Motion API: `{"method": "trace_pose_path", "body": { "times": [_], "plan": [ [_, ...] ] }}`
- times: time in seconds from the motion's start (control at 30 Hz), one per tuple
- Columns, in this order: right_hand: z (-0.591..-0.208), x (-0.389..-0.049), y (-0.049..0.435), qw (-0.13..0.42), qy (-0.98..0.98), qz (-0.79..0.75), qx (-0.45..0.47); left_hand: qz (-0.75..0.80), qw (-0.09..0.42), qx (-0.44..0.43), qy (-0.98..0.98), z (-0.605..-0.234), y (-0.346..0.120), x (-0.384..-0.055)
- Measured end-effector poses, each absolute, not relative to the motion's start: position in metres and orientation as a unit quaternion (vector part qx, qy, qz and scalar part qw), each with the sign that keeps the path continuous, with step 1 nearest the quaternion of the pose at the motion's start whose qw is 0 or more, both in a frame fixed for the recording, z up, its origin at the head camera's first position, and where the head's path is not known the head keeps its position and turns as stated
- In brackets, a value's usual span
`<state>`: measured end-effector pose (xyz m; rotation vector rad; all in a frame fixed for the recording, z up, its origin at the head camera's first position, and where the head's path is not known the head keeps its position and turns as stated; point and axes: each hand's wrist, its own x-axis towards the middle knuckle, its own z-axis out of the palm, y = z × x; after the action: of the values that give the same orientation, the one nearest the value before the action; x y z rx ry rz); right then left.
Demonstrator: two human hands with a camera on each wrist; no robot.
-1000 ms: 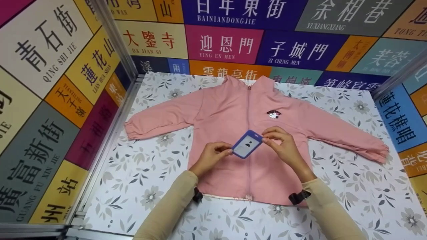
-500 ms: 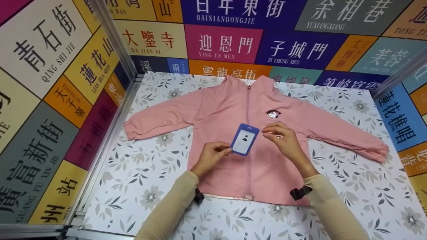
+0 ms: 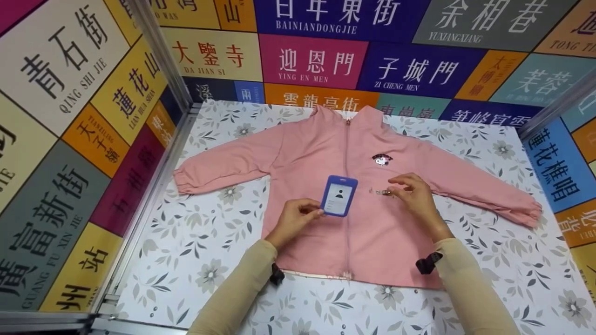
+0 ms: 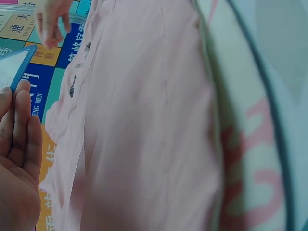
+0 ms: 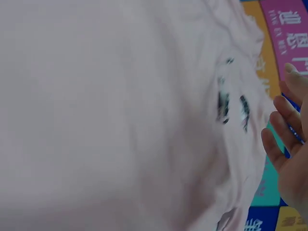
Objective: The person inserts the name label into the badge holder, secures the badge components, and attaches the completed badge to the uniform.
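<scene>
My left hand [image 3: 298, 218] pinches a blue-framed ID badge holder [image 3: 339, 197] by its lower left corner, between thumb and fingers. The badge is held above a pink zip-up jacket [image 3: 312, 186], which lies spread out, front side up. A small metal clip [image 3: 384, 192] lies on the jacket's chest, below a dark and white cartoon emblem [image 3: 382, 159]. Just to the right of that clip hovers my right hand [image 3: 416, 197]. Its fingers are loosely extended and hold nothing in the right wrist view, where the jacket cloth [image 5: 106, 110] fills most of the frame.
Under the jacket is a white table top [image 3: 214, 274] with grey flowers and leaves. Panels of coloured place-name signs [image 3: 312, 60] stand at the back and both sides. A metal rail [image 3: 135, 214] runs along the left edge.
My right hand has let go of the badge holder and moved right, leaving the metal clip visible on the jacket. The badge has swung more upright in my left hand.
</scene>
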<state>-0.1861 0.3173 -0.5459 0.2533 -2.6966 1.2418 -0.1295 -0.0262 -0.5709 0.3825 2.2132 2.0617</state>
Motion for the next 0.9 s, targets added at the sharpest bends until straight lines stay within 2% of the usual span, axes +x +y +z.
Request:
{"method": "trace_pose_path", "body": {
  "times": [0.3,0.9],
  "plan": [
    [-0.569,-0.190,0.335,0.052,-0.921,0.380,0.075,0.670,0.050,0.130,0.729,-0.572,-0.026,-0.129],
    [-0.583,-0.198,0.339,0.069,-0.940,0.320,0.099,0.656,0.042,0.136,0.741,-0.574,-0.025,-0.130]
  ]
}}
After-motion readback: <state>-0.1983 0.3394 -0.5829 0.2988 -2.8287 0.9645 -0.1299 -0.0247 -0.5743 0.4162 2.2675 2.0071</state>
